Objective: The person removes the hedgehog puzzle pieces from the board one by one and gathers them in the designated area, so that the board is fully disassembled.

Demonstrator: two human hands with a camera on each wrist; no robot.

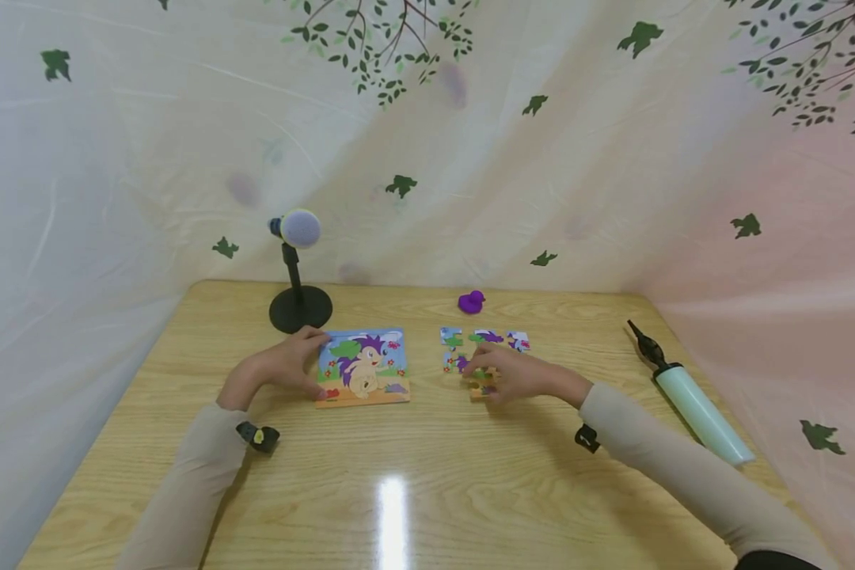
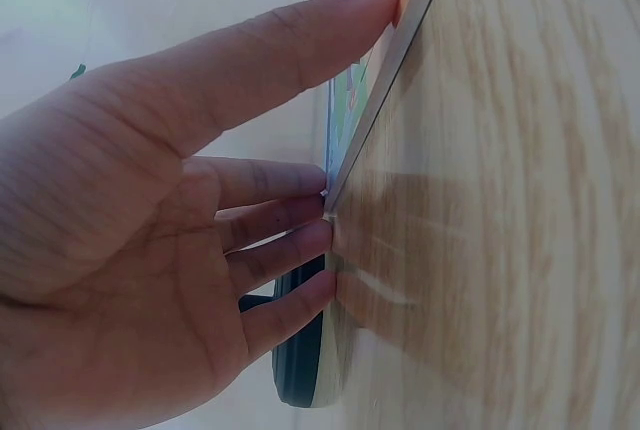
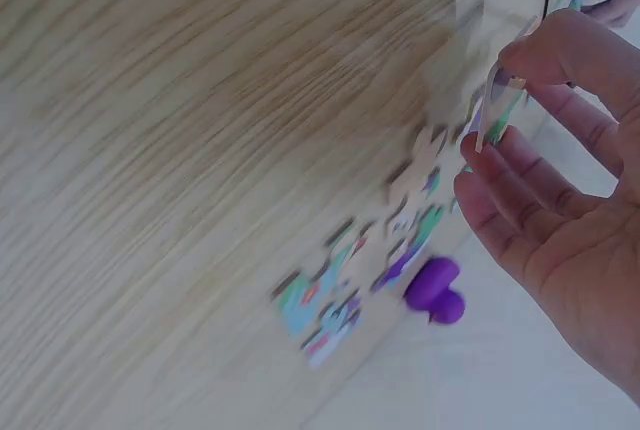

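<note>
A flat picture board (image 1: pixel 363 372) with a purple-quilled hedgehog on it lies at the table's middle left. My left hand (image 1: pixel 283 367) spans its left side, the thumb resting on the near corner and the fingers, fairly straight, touching the far edge. To the right, several loose jigsaw pieces (image 1: pixel 451 336) lie on the table in a loose cluster. Over their near part is my right hand (image 1: pixel 518 375). It pinches a puzzle piece (image 3: pixel 494 105) between thumb and fingers, tilted on edge in the right wrist view. The hand partly hides the pieces beneath it.
Behind the pieces sits a purple toy duck (image 1: pixel 472 302). A round-headed lamp-like stand (image 1: pixel 301 307) is behind my left hand. A pale green hand pump (image 1: pixel 700 412) lies along the table's right side. A leaf-printed curtain (image 1: pixel 470 158) hangs behind the wooden table (image 1: pixel 313 491).
</note>
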